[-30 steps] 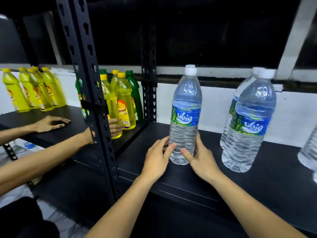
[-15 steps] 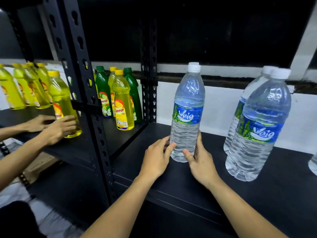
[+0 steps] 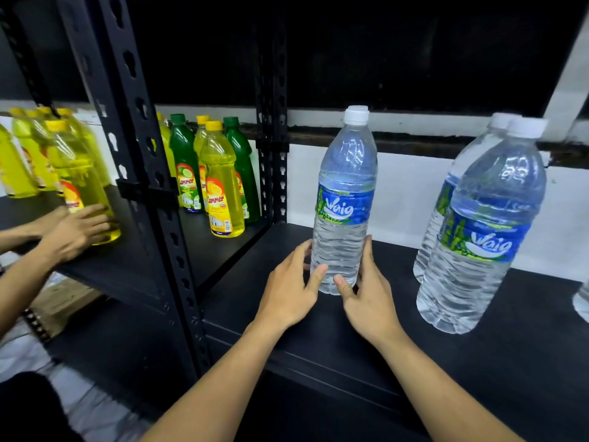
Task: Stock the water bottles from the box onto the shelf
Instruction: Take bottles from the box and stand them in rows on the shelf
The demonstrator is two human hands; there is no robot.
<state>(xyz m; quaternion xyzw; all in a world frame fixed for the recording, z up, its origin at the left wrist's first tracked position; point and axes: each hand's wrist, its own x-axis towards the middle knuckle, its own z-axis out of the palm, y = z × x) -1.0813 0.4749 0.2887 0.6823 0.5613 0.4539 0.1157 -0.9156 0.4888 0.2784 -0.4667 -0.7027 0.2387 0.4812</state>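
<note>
A clear water bottle (image 3: pixel 345 199) with a white cap and blue label stands upright on the black shelf (image 3: pixel 398 330). My left hand (image 3: pixel 290 288) and my right hand (image 3: pixel 369 295) both wrap its lower part from either side, thumbs in front. Two more water bottles (image 3: pixel 481 237) stand one behind the other to the right. Part of another water bottle (image 3: pixel 582 298) shows at the right edge. The box is out of view.
A black perforated upright (image 3: pixel 153 199) splits the shelving. On the left bay stand several yellow and green bottles (image 3: pixel 220 180). Another person's hands (image 3: pixel 76 231) hold a yellow bottle (image 3: pixel 79 183) there. A cardboard piece (image 3: pixel 60 301) lies on the floor below.
My hands stay on the water bottle, which has barely moved. The other person has pulled a yellow bottle leftward along the neighbouring shelf and holds it with both hands.
</note>
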